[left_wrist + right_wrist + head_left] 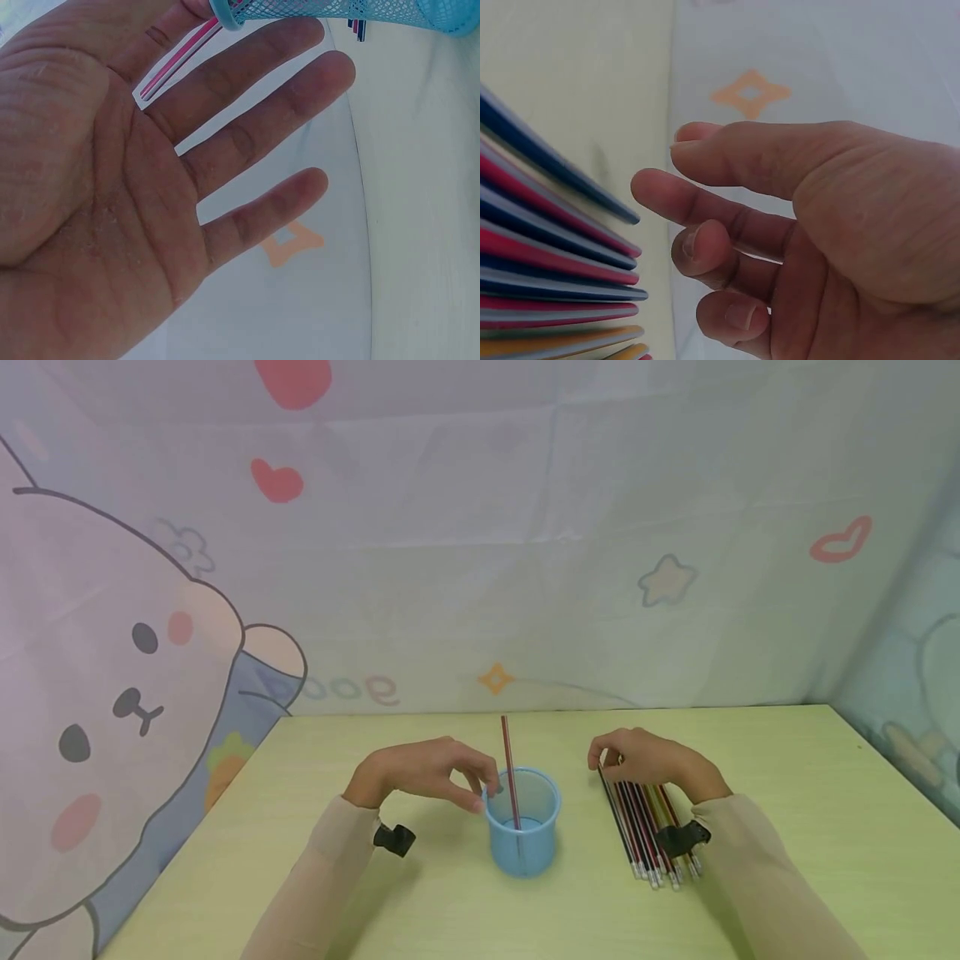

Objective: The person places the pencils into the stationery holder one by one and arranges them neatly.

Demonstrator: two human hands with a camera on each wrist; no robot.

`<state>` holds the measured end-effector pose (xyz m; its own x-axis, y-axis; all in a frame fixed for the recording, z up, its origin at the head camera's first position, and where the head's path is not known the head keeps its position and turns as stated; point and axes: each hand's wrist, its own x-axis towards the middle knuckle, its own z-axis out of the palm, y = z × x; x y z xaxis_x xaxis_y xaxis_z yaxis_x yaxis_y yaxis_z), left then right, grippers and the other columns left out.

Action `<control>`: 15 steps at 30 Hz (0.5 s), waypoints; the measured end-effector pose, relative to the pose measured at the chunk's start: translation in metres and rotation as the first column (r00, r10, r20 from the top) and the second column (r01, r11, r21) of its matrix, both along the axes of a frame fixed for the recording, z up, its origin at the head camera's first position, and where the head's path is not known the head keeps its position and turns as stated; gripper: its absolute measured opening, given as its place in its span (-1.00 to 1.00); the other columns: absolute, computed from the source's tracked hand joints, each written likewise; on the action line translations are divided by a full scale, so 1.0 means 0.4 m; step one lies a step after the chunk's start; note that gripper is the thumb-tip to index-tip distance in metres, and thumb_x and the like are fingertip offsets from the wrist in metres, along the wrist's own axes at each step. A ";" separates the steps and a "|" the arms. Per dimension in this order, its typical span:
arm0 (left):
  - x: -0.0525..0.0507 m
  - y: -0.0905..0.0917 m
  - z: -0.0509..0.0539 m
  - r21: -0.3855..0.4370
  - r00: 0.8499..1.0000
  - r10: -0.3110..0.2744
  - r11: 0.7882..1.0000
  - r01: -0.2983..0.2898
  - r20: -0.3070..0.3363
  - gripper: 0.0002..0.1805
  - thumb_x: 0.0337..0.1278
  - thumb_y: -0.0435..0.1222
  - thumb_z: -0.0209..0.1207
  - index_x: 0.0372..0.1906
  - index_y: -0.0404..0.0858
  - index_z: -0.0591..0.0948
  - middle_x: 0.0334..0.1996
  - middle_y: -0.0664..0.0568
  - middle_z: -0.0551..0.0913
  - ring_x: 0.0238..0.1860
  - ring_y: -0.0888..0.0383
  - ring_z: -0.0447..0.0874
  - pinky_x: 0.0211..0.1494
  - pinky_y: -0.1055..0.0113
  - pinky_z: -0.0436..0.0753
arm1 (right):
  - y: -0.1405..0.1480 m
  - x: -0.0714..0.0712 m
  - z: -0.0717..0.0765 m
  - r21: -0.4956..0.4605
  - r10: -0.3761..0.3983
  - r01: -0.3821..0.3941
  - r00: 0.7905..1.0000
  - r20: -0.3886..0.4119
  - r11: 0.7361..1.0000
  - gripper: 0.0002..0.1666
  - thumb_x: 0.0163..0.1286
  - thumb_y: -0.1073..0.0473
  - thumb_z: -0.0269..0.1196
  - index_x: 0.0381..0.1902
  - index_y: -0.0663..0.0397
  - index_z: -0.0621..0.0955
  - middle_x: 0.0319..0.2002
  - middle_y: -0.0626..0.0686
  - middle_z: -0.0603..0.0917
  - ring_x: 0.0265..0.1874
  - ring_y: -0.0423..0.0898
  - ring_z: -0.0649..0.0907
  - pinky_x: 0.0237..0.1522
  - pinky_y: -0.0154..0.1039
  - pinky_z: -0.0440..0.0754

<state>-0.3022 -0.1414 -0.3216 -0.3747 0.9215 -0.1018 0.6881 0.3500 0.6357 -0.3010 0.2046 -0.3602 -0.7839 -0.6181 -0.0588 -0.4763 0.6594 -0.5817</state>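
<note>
Several pencils [645,829] lie by my loosely curled right hand [651,757], the cup [537,852] by my spread left hand [429,768].

Cup [534,855] lt blue, pencils [643,827] striped in red, yel or dk tones, tabletop [810,793] yel-grn.

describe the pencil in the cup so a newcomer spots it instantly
On the yellow-green table, find the blue cup by the left hand. A red striped pencil leans inside, rising above the rim; the other pencils lie by the right hand.
</note>
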 end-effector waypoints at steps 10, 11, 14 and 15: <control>-0.002 -0.007 -0.008 0.012 1.000 -0.011 1.000 0.011 -0.002 -0.87 0.27 -0.21 0.31 -0.13 -0.08 0.65 -0.07 0.11 0.68 -0.04 0.21 0.70 0.09 0.31 0.64 | -0.007 -0.001 -0.032 0.031 -0.011 0.008 0.996 0.092 0.999 -0.83 0.34 0.40 0.19 -0.17 0.10 0.62 -0.37 -0.01 0.65 -0.49 -0.15 0.52 -0.41 -0.26 0.48; -0.003 -0.007 -0.008 0.014 1.000 -0.015 1.000 0.015 -0.001 -0.88 0.27 -0.21 0.31 -0.14 -0.06 0.65 -0.06 0.06 0.68 -0.05 0.21 0.70 0.09 0.31 0.64 | -0.010 -0.001 -0.035 0.034 -0.010 0.007 0.995 0.100 0.999 -0.84 0.34 0.39 0.20 -0.18 0.09 0.62 -0.34 0.00 0.67 -0.46 -0.13 0.54 -0.38 -0.25 0.50; -0.004 -0.008 -0.008 0.019 1.000 -0.024 1.000 0.024 0.000 -0.87 0.28 -0.22 0.30 -0.13 -0.08 0.65 -0.04 -0.05 0.68 -0.05 0.21 0.71 0.09 0.31 0.64 | -0.020 -0.001 -0.043 0.043 -0.002 -0.002 0.995 0.105 0.999 -0.85 0.33 0.38 0.23 -0.20 0.07 0.62 -0.29 0.01 0.69 -0.42 -0.12 0.59 -0.34 -0.25 0.54; -0.004 -0.008 -0.007 0.020 1.000 -0.026 0.999 0.026 0.000 -0.87 0.28 -0.22 0.30 -0.13 -0.09 0.65 -0.03 -0.07 0.68 -0.05 0.21 0.71 0.09 0.31 0.64 | -0.024 -0.001 -0.046 0.047 0.000 -0.005 0.995 0.103 0.999 -0.86 0.33 0.37 0.24 -0.22 0.06 0.62 -0.27 0.02 0.69 -0.42 -0.13 0.59 -0.34 -0.25 0.55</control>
